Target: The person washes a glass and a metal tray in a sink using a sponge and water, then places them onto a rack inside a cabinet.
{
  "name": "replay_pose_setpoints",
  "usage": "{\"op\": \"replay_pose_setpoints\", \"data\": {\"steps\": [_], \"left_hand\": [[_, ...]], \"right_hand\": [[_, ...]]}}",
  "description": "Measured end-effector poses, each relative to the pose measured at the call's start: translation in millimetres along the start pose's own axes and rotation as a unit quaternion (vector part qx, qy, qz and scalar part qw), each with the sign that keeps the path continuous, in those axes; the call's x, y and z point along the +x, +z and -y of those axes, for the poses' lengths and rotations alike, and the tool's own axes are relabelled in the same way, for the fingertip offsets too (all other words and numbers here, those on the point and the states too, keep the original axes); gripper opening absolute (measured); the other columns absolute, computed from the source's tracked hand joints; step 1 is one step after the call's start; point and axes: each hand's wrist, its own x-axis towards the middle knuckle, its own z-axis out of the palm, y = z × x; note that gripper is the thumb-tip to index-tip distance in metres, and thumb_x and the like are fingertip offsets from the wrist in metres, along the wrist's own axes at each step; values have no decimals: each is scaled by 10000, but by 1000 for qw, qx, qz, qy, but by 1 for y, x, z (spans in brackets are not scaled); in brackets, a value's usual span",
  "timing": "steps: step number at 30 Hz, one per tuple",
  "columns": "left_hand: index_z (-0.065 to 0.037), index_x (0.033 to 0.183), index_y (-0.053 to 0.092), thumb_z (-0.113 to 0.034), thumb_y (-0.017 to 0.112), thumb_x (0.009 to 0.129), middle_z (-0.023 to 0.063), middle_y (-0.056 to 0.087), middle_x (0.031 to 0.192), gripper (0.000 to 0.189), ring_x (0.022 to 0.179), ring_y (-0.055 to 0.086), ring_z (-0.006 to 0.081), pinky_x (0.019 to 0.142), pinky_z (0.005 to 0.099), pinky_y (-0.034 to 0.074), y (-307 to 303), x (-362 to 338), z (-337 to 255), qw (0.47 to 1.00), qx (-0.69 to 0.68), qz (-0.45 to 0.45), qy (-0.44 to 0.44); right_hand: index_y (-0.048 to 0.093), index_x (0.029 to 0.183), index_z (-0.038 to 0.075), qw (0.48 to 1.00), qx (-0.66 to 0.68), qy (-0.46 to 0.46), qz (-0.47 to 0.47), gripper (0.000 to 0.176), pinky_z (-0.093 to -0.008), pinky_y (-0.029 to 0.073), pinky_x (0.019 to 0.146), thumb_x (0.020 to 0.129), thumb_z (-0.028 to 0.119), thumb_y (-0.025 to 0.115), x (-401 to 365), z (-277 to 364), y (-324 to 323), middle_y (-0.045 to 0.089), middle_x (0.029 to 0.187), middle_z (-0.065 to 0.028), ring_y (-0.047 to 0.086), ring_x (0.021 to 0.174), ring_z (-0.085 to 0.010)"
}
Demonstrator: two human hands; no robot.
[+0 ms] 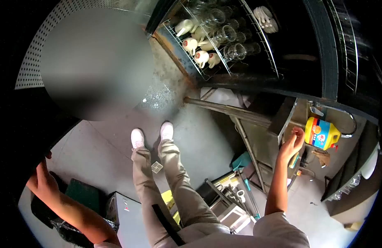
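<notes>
At the far left my left hand reaches up against a dark panel, its fingers mostly lost in shadow; I cannot tell what they grip. My right hand is raised on the right side, fingers loosely bent with no object showing in them. Just beyond its fingertips stands a yellow jug with a blue and orange label and a red cap. The hand overlaps the edge of a metal sink counter in this view.
Stacked white cups and clear glasses fill a wire rack. A metal rail runs below it. A bin with a black liner is by my left arm. Brushes and tools lie behind my legs. A floor drain lies near my feet.
</notes>
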Motion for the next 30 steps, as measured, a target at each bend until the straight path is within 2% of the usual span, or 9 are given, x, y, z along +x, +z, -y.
{"op": "replay_pose_setpoints", "data": {"steps": [4,8,11,16,22,23,26,27,30], "left_hand": [[19,1045,554,-68,577,902,73,600,1005,169,879,554,158,806,281,432,-48,0,36,998,46,-32,-36],[12,1147,499,-95,547,932,85,589,1086,244,974,546,153,866,258,413,-59,20,49,999,-14,48,-14],[10,1143,503,-102,540,937,71,587,1057,237,941,541,140,848,250,412,-54,22,48,999,-2,48,3],[2,1044,515,-38,483,941,65,559,859,116,752,493,148,693,278,411,-20,26,25,999,-20,12,38],[7,1023,509,-19,492,927,75,562,864,101,751,508,146,693,277,414,-24,25,36,999,-20,14,26],[11,1053,498,-3,492,919,79,568,879,135,765,520,146,698,276,424,-19,19,38,998,38,-38,26],[14,1118,476,-7,501,914,79,584,892,206,791,543,155,704,279,440,-6,8,30,999,-10,-42,-15],[13,1117,477,-1,502,905,76,579,890,215,785,537,152,705,279,440,0,3,27,995,1,-82,-56],[11,1101,494,-7,516,887,65,575,867,215,780,532,144,717,279,443,23,-10,-7,984,-134,-8,-113]], "right_hand": [[524,971,-14,1000,13,-16,11,195,-291,404,838,807,-35,422,-1,-15,-1,543,927,-75,509,862,-180],[523,955,-21,998,-39,-44,5,219,-286,411,823,769,-41,408,-3,14,3,531,918,-85,506,865,-187],[524,950,-22,999,-31,-35,14,222,-287,419,806,761,-42,409,-3,14,2,534,895,-82,510,848,-183],[528,929,-16,999,-18,-27,12,209,-285,421,788,755,-38,415,-3,8,-1,535,858,-82,512,811,-181],[523,898,-15,999,-7,-53,2,175,-306,426,760,758,-25,418,-2,6,1,527,849,-85,503,785,-192],[523,901,-16,999,-1,-44,1,186,-304,429,749,752,-40,414,-3,8,2,523,853,-88,503,785,-189],[526,901,-11,999,8,-42,3,202,-292,428,722,743,-65,412,-2,7,1,520,849,-86,499,772,-181],[526,898,-12,999,-2,-34,9,191,-299,430,717,743,-54,423,-1,20,-1,519,847,-91,501,766,-186],[531,884,-12,1000,6,-22,-9,173,-312,434,708,737,-39,442,-1,16,-7,515,837,-101,505,754,-201]]}}
